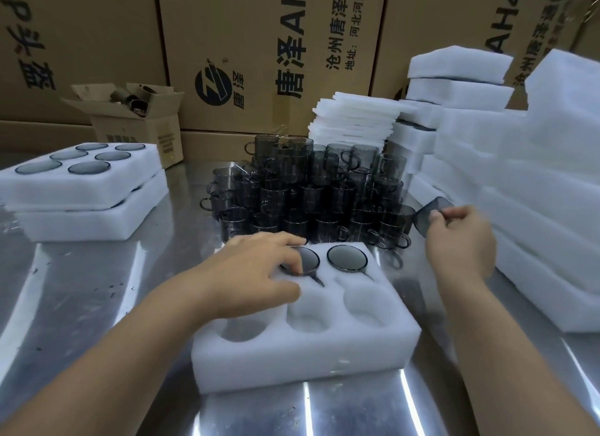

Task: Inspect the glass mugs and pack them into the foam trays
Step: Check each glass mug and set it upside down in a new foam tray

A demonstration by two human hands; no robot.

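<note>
Far left on the shiny metal surface (97,289), two stacked white foam trays (81,188), the top one full. My left hand (256,273) presses a smoky grey glass mug (308,259) into the front white foam tray (305,354), fingers curled on its rim. Behind, the pile of dark glass mugs (308,192). My right hand (461,237) pinches another tinted mug (430,216), tilted, beside the stacked foam (535,192).

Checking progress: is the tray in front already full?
No: the front tray holds two mugs in its far row; the other pockets show bare foam.
</note>
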